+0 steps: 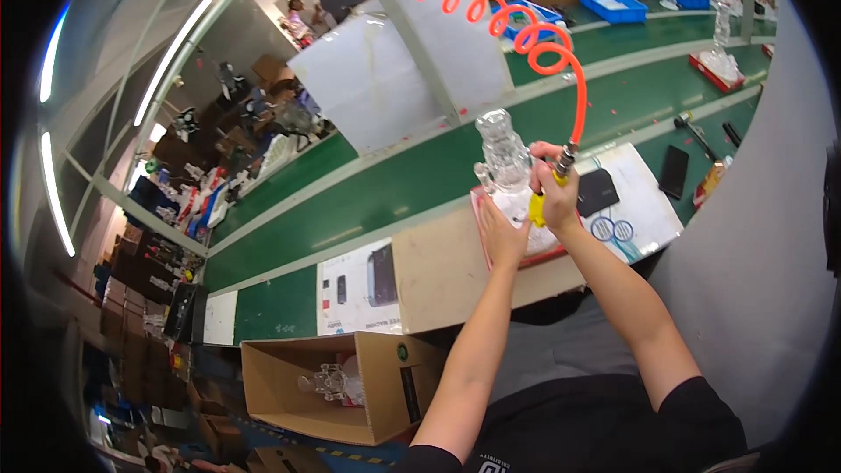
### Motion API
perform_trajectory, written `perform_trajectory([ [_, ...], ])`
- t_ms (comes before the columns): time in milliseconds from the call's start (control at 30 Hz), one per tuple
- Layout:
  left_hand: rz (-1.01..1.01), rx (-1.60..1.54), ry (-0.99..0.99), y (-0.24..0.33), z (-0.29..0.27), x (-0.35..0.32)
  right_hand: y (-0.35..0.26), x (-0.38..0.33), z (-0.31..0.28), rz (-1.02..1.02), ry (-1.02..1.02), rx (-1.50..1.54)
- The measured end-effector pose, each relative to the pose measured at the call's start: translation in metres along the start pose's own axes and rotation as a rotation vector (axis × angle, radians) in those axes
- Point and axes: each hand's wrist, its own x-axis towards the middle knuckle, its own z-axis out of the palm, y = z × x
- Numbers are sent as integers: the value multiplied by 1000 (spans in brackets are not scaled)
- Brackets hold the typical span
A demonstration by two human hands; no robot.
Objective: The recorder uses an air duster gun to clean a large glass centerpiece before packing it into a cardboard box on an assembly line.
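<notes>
Black shirt (pixel 604 425) nearest; your right grip (pixel 561 199) clasps yellow air gun (pixel 536 210); left grip (pixel 505 232), closure unclear, at transparent, knobbly, upright figure (pixel 504 147).

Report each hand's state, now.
Left hand: open, against the lower part of the clear figure.
Right hand: closed, holding the yellow tool on the orange coiled hose.

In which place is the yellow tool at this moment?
In the head view, the yellow tool is right of centre, held in the right hand at the lower end of the red coiled hose, beside the clear figure.
</notes>
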Motion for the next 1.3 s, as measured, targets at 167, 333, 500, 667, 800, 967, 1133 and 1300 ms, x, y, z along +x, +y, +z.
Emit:
perform_trajectory([
  [167,129,-99,54,-10,-8,2,-4,-7,11,46,41,9],
  [333,208,-233,56,-32,-9,-23,-7,-15,-1,58,17,-21],
  [500,-191,-18,-38,-47,5,-52,2,-32,5,64,43,2],
  [667,-155,54,-8,-65,14,-52,4,-38,11,-24,31,-86],
  [800,-120,-17,32,-63,16,-51,3,-23,4,-117,20,-171],
  [967,-106,0,31,-57,15,-51,-7,4,-15,-166,52,-224],
  [1133,-98,-14,37,-60,12,-52,-13,6,-24,-147,99,-126],
  [1300,-153,-39,-21,-60,10,-52,-7,-17,-34,-122,40,-188],
])
